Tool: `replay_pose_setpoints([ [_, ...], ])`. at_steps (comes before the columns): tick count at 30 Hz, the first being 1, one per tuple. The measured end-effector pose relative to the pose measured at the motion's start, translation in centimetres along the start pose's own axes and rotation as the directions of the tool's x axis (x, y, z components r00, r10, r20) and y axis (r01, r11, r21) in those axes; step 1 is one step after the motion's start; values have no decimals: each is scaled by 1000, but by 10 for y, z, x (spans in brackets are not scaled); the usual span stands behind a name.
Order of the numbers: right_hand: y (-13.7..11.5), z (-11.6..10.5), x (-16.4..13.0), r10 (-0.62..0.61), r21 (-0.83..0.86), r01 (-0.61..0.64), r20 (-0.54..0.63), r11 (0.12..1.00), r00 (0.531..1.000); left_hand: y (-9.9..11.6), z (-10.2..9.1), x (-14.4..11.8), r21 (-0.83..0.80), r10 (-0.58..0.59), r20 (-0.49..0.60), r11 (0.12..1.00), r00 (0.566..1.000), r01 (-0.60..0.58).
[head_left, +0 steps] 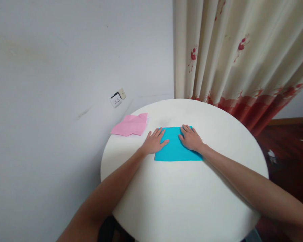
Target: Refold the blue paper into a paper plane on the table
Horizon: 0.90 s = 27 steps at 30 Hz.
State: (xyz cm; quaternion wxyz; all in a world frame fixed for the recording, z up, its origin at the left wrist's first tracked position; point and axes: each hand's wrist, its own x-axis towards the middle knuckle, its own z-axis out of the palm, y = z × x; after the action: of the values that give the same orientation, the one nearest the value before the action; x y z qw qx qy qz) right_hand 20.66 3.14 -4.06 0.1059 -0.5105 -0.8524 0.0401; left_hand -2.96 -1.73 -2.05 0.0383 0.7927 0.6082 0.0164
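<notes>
Two hands lie spread flat on my blue paper (176, 149) at worktop (192, 201) centre: left hand (154, 143) at its 9 o'clock edge, right hand (190, 138) at 2 o'clock. Step, I judge: flattening a fold; next calls for firm creasing. Pink paper (130, 126) sits at 10 o'clock.

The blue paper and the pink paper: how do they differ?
The blue paper lies flat and smooth; the pink paper is creased, with an uneven outline. Both hands, left and right, press on the blue; the pink lies untouched near the table edge. Both rest on the table.
</notes>
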Motion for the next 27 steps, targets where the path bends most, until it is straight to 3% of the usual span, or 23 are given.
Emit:
replay_pose_setpoints([
  [8, 0, -7, -4, 59, -46, -64, -116, 997, 992, -5, 2, 1, -14, -32, -23, 999, 999, 32],
  [11, -9, -13, -7, -85, -34, 81, -167, 996, 982, -5, 3, 3, -17, -39, -43, 999, 998, 38],
  [15, -20, -11, -10, -264, 54, 266, -49, 962, 963, -5, 2, 5, -29, -54, -79, 998, 995, 51],
  [17, -22, -7, -11, -290, 67, 289, 7, 955, 957, -4, 0, 6, -18, -18, -116, 1000, 993, 16],
  [22, -22, -5, -10, -291, 61, 288, 40, 956, 956, 10, 0, 3, 15, 286, -72, 958, 956, -285],
  [24, -22, -6, -10, -286, 50, 284, 42, 957, 957, 16, 3, 1, -8, 307, -64, 951, 950, -308],
  [27, -23, -6, -10, -276, 34, 274, 51, 961, 960, 20, 8, 1, -20, 251, -63, 967, 966, -253],
])
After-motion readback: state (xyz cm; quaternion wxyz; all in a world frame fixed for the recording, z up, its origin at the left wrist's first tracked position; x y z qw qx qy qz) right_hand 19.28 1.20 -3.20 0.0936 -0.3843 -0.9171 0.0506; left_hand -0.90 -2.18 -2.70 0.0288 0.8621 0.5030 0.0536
